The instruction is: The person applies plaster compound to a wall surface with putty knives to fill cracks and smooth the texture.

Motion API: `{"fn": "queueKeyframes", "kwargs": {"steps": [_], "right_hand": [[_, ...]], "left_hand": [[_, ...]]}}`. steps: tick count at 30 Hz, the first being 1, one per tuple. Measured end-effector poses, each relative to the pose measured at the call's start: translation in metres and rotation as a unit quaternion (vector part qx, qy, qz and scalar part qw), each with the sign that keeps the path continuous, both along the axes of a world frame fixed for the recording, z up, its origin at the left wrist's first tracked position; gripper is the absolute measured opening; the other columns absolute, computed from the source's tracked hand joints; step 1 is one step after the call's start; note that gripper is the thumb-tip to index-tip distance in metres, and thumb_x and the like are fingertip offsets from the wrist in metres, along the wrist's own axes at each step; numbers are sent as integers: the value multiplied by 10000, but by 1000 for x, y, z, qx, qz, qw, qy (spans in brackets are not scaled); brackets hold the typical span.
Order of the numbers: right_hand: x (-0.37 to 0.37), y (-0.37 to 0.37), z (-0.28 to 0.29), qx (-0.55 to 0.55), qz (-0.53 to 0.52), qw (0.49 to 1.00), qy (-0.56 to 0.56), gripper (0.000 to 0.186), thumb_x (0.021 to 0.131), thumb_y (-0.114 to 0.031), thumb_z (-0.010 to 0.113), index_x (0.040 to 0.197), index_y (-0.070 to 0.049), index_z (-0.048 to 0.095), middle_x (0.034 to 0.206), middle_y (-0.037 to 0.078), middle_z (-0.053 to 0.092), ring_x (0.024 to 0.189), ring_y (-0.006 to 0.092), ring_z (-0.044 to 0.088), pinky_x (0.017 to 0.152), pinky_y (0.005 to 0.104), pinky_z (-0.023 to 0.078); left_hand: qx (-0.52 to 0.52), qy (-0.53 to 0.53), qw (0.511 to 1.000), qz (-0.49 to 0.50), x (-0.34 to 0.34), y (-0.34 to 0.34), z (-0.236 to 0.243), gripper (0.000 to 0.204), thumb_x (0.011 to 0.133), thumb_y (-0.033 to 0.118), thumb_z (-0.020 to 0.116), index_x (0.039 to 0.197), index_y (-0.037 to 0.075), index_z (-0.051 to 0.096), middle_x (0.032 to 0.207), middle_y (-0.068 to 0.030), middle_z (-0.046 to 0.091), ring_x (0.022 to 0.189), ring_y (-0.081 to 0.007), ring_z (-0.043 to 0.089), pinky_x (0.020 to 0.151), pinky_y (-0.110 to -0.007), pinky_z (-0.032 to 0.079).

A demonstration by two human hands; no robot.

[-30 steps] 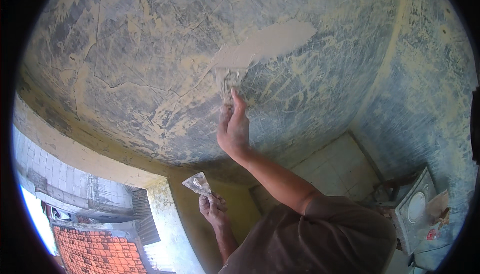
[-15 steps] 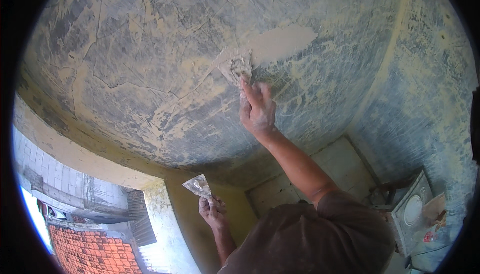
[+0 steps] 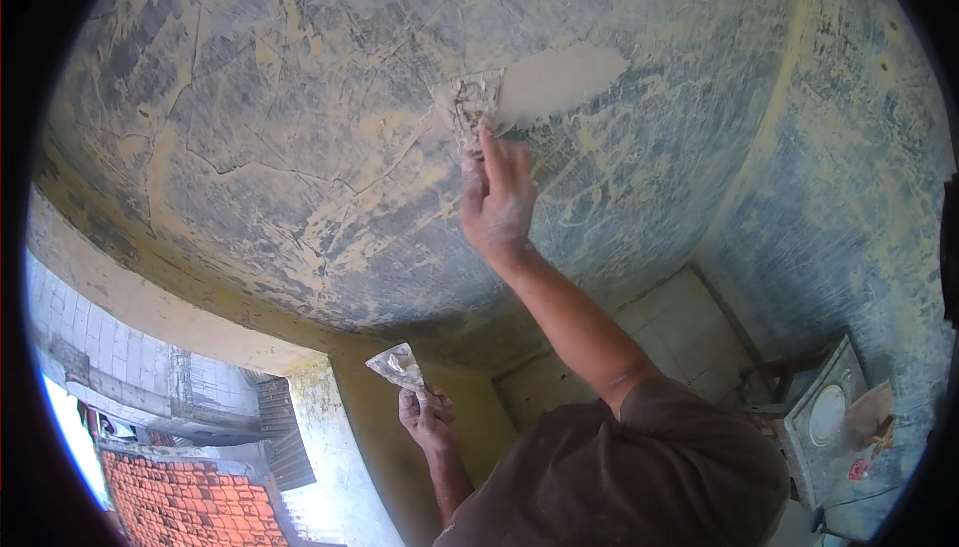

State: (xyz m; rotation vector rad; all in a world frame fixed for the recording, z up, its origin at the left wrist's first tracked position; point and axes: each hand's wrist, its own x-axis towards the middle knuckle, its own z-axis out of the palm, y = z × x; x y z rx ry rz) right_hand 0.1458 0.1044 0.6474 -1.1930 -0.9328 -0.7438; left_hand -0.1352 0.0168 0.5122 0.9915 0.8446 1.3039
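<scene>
My right hand point(image 3: 502, 192) is raised and closed round the handle of a putty knife point(image 3: 468, 102), one finger stretched along its blade. The blade lies against the rough grey and yellowish surface point(image 3: 330, 77) overhead and carries lumps of putty. A smooth patch of wet putty point(image 3: 564, 79) spreads to the right of the blade. Lower down, my left hand point(image 3: 427, 415) grips a second putty knife point(image 3: 397, 366), its wide blade pointing up and smeared with whitish putty. Fingers cover both handles.
Cracks run through the surface at the left. A pale pillar point(image 3: 335, 437) and beam border an opening, with an orange brick wall point(image 3: 190, 497) beyond. At the lower right stands a white box-like thing with a round disc point(image 3: 826, 417), beside the patchy wall point(image 3: 849, 217).
My right hand and its putty knife have shifted slightly up and left. More of the smooth patch shows beside the blade. My left hand stays almost in place.
</scene>
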Motion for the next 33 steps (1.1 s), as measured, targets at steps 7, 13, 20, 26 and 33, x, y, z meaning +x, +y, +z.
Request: {"fn": "queueKeyframes", "kwargs": {"steps": [7,13,20,26,33], "right_hand": [[-69,-8,-32,-98,96,989,54,621,848,3,571,1440,-44,392,982,191,534,705,305,620,517,388,526],[-47,-15,-16,66,113,980,152,564,940,-106,588,1436,25,353,919,136,567,693,186,592,470,310,495],[-75,16,36,72,195,913,351,499,977,-92,508,1424,-1,305,963,112,565,714,123,580,487,241,479],[-141,9,29,3,284,911,298,510,939,-65,520,1394,8,299,968,176,609,761,229,655,622,342,546],[-98,-15,37,130,263,908,299,433,972,-50,480,1364,-50,296,972,111,534,846,163,592,675,307,514]], "left_hand": [[18,-22,999,-33,-8,6,-6,95,952,148,572,993,71,535,766,-27,554,584,-88,504,477,-205,399],[26,-42,999,2,-13,5,-1,89,952,147,570,983,75,529,770,-29,550,581,-90,492,478,-211,405],[24,-45,999,10,-12,4,9,129,918,124,577,1026,83,521,800,-29,547,601,-94,501,515,-221,431],[56,-67,996,-6,-21,8,1,147,922,119,571,1050,70,519,801,-32,542,621,-100,511,515,-216,429],[51,-68,996,16,-20,8,8,161,915,125,582,1055,67,526,820,-34,546,635,-104,520,521,-226,444]]}}
